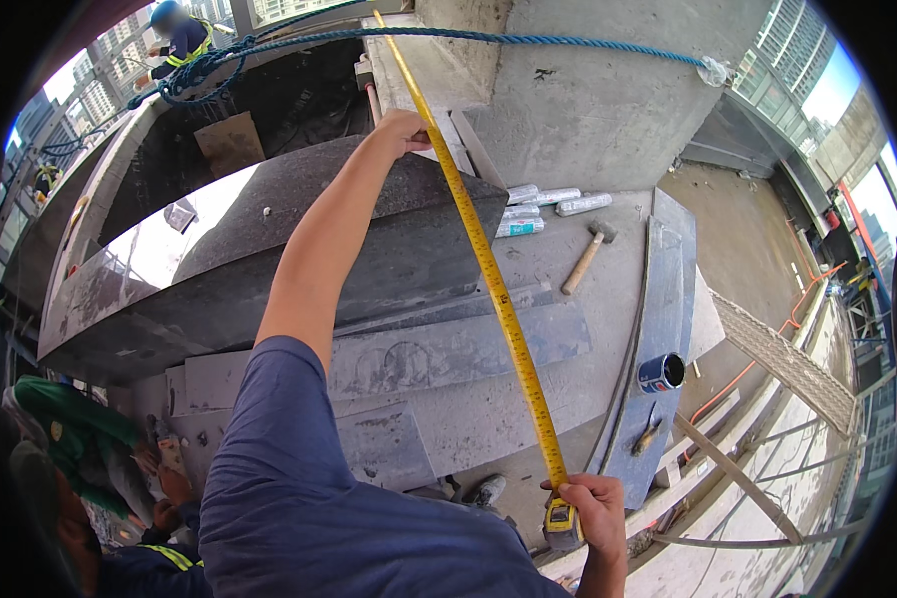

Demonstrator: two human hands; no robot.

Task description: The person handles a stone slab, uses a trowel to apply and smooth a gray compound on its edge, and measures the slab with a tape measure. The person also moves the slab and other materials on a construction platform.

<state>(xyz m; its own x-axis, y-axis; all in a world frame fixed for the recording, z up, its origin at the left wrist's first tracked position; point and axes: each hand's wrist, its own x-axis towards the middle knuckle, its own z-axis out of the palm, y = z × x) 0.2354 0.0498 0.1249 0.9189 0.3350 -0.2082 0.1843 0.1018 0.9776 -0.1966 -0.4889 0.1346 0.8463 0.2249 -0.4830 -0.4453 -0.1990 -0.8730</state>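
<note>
A yellow tape measure (495, 284) is stretched out from near me to the concrete at the far side. My right hand (596, 510) is closed round its case at the lower right, thumb by the mouth of the blade. With the arm reached forward, my left hand (403, 133) has its fingers curled at the blade's left edge; the blade hides some fingertips. Under that hand lies a dark stone slab (369, 229) with a curved edge. The blade's far end rests near the concrete column (608, 100).
A hammer (588, 257) and several silver foil tubes (553, 199) lie right of the blade. Farther right, a blue can (662, 373) and a brush (647, 437) sit on a curved panel. A blue rope (488, 36) crosses ahead. People crouch at left, one in a green sleeve (80, 419).
</note>
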